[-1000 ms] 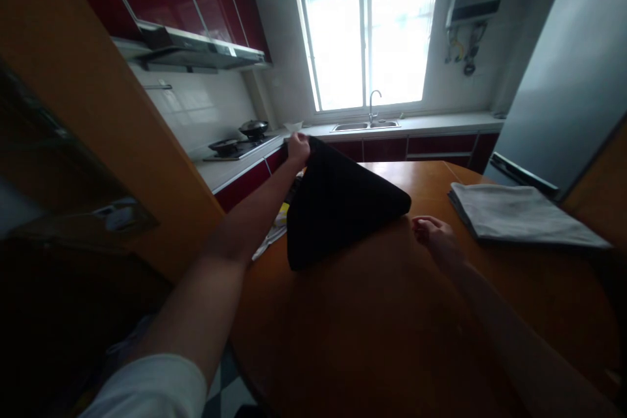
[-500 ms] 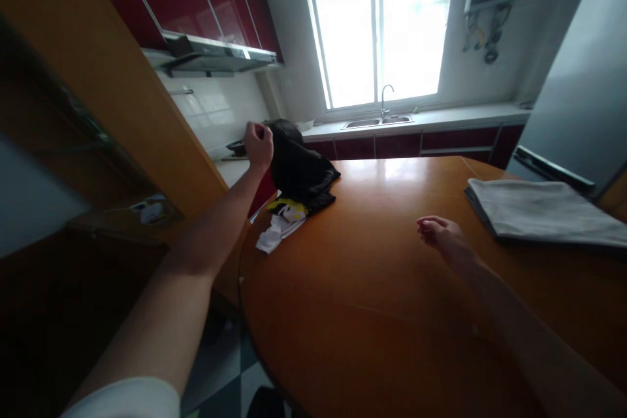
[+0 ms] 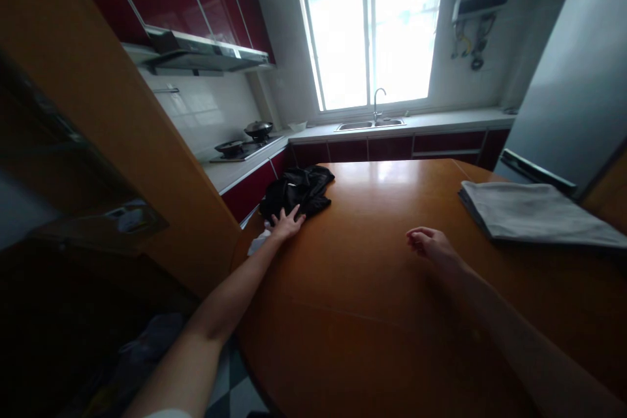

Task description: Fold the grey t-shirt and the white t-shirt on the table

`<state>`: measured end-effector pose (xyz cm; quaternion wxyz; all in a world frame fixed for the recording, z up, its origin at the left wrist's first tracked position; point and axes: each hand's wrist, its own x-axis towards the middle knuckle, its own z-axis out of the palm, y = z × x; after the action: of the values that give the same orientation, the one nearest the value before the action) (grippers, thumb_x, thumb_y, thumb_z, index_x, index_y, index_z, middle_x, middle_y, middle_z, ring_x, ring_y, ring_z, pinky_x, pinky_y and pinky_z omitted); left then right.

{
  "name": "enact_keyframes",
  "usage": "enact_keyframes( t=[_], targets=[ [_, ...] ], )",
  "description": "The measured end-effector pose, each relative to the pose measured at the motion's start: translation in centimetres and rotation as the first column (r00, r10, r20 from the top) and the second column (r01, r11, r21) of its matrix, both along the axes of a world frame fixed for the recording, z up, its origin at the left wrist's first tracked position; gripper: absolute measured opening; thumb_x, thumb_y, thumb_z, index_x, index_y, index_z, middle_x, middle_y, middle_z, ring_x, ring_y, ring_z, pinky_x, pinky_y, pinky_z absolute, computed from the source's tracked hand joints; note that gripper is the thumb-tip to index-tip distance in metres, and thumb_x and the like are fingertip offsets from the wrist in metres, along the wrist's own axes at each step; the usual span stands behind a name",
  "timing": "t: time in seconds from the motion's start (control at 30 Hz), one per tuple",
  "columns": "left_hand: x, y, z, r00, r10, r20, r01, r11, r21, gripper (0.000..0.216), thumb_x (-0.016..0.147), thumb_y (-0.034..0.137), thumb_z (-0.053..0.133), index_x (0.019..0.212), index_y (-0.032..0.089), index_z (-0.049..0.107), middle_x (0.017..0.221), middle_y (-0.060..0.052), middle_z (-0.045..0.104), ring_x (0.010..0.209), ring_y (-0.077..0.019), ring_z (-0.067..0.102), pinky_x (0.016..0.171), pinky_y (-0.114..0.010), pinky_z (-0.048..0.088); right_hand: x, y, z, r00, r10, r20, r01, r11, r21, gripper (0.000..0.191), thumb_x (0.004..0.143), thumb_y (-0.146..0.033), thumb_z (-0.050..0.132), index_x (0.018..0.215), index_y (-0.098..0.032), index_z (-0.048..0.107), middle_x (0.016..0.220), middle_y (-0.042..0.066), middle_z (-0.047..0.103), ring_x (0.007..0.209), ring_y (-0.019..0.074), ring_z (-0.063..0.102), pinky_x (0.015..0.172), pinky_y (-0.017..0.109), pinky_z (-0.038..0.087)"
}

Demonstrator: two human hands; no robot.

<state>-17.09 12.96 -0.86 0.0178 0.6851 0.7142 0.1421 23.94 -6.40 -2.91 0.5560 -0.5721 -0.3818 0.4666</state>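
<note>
A crumpled black garment (image 3: 306, 186) lies in a heap near the left edge of the wooden table (image 3: 362, 261). My left hand (image 3: 288, 223) rests at the near side of this heap, fingers spread, gripping nothing. A piece of white cloth (image 3: 255, 245) pokes out beside my left wrist, partly hidden by the hand and forearm. Over the middle right of the table, my right hand (image 3: 431, 245) has its fingers curled together with nothing visible in them. To its right lies a folded grey cloth (image 3: 539, 212), apart from the hand.
Beyond the table runs a white counter with a sink (image 3: 369, 124) under the window. At the left back, a lidded pan (image 3: 258, 129) and a wok (image 3: 229, 147) stand on the stove. A fridge (image 3: 563, 85) stands at the right, a wooden frame (image 3: 147, 163) at the left.
My left hand has come down from holding the black garment raised, let go and spread its fingers. The garment has dropped into a heap, covering the yellow patch. My right hand has barely moved.
</note>
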Motion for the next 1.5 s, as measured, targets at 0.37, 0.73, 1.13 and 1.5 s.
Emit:
enact_keyframes(
  t=[0.37, 0.73, 1.13, 1.5],
  targets=[
    [-3.9, 4.4, -1.4, 0.997, -0.082, -0.01, 0.082, 0.997, 0.001, 0.067, 0.087, 0.051, 0.054, 0.151, 0.031, 0.047, 0.161, -0.019, 0.033, 0.146, -0.0529, 0.025, 0.106, -0.078, 0.023, 4.6, 1.2, 0.3, 0.856, -0.214, 0.471, 0.164, 0.976, 0.145, 0.021, 0.078, -0.026, 0.055, 0.089, -0.016, 0.07, 0.085, 0.009, 0.072, 0.078, 0.0198, 0.066, 0.071, 0.031, 0.051],
    [11.7, -4.9, -1.8, 0.891, -0.452, 0.047, 0.402, 0.832, 0.384, 0.039, 0.089, 0.031, 0.05, 0.126, 0.027, 0.063, 0.146, -0.01, 0.052, 0.14, -0.0334, 0.041, 0.114, -0.057, 0.033, 14.7, -0.7, -1.6, 0.178, -0.466, 0.867, 0.716, 0.665, 0.211, 0.029, 0.093, -0.032, 0.055, 0.11, -0.017, 0.072, 0.117, 0.019, 0.066, 0.118, 0.0347, 0.05, 0.107, 0.06, 0.022],
    [12.5, -5.7, -3.3, 0.774, -0.586, 0.239, 0.496, 0.796, 0.346, 0.029, 0.083, 0.027, 0.051, 0.108, 0.025, 0.067, 0.121, -0.006, 0.069, 0.118, -0.0276, 0.062, 0.107, -0.044, 0.046, 6.9, -1.9, 4.2, 0.219, -0.533, 0.817, 0.49, 0.784, 0.38, 0.03, 0.097, -0.033, 0.05, 0.09, -0.016, 0.073, 0.103, 0.017, 0.07, 0.103, 0.0303, 0.058, 0.106, 0.049, 0.03],
    [11.6, -6.4, -2.5, 0.737, -0.565, 0.372, 0.375, 0.799, 0.47, 0.027, 0.09, 0.025, 0.047, 0.11, 0.021, 0.065, 0.115, -0.008, 0.071, 0.112, -0.0235, 0.066, 0.102, -0.038, 0.05, -2.3, -1.9, 2.7, 0.766, -0.016, 0.643, -0.217, 0.935, 0.282, 0.026, 0.097, -0.034, 0.056, 0.092, -0.019, 0.077, 0.096, 0.01, 0.076, 0.088, 0.0231, 0.069, 0.081, 0.031, 0.049]
  ],
)
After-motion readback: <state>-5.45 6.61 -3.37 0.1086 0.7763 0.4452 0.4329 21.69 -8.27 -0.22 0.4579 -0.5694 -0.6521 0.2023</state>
